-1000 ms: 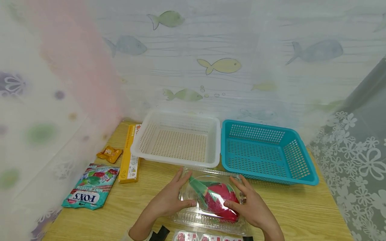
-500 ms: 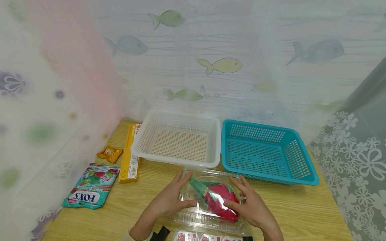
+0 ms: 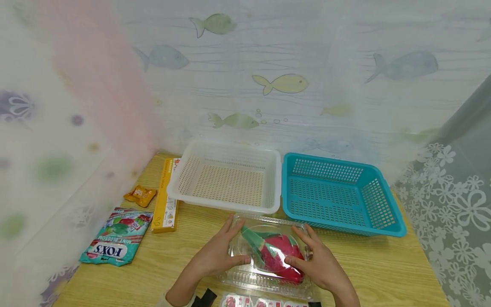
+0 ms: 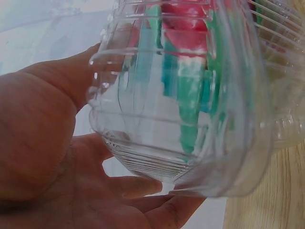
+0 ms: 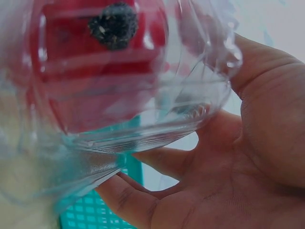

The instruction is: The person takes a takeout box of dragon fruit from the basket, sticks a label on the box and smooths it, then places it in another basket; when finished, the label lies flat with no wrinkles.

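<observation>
Both hands hold a clear plastic clamshell box at the front of the table. Inside the box (image 3: 264,279) lies a dragon fruit (image 3: 281,253), red with long green tips. My left hand (image 3: 215,253) grips the left side, thumb on the lid and fingers spread along the edge; the left wrist view shows its fingers (image 4: 138,186) reaching under the ribbed wall. On the opposite side my right hand (image 3: 322,262) grips likewise, its thumb over the lid. In the right wrist view its fingers (image 5: 126,198) curl beneath the rim, close to the fruit's dark, dry end (image 5: 113,25).
Behind the box stand a white basket (image 3: 230,207) and a teal basket (image 3: 345,226), side by side. To the left lie a yellow carton (image 3: 164,196), an orange wrapped packet (image 3: 140,196) and a green FOX'S candy bag (image 3: 116,236). White packs with red prints (image 3: 253,301) line the front edge.
</observation>
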{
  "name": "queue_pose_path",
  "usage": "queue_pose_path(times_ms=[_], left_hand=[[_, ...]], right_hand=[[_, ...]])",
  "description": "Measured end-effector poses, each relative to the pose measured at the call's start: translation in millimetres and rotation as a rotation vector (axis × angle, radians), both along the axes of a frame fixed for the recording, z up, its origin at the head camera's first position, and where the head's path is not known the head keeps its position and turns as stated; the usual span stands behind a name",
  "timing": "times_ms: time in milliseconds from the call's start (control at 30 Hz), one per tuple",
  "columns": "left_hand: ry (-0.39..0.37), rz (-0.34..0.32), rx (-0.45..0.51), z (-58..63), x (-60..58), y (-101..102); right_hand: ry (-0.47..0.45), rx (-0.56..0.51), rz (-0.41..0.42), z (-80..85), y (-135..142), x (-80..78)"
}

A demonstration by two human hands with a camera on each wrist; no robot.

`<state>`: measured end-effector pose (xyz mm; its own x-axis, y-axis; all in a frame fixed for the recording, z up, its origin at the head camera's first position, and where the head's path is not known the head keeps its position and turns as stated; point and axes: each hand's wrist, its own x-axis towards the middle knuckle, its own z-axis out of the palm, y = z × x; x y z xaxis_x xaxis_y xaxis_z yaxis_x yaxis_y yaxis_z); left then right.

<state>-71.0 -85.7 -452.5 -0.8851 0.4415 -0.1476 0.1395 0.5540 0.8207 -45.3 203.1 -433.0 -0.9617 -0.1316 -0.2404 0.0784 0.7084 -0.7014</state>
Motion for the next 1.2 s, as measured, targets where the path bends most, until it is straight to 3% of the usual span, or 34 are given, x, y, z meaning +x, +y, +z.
queue_pose_path(times_ms=[1200], left_hand=[[-0.006, -0.006, 0.005, -8.2, -3.0, 3.3]], right_hand=[[-0.013, -0.028, -0.026, -9.6, 2.5, -0.5]])
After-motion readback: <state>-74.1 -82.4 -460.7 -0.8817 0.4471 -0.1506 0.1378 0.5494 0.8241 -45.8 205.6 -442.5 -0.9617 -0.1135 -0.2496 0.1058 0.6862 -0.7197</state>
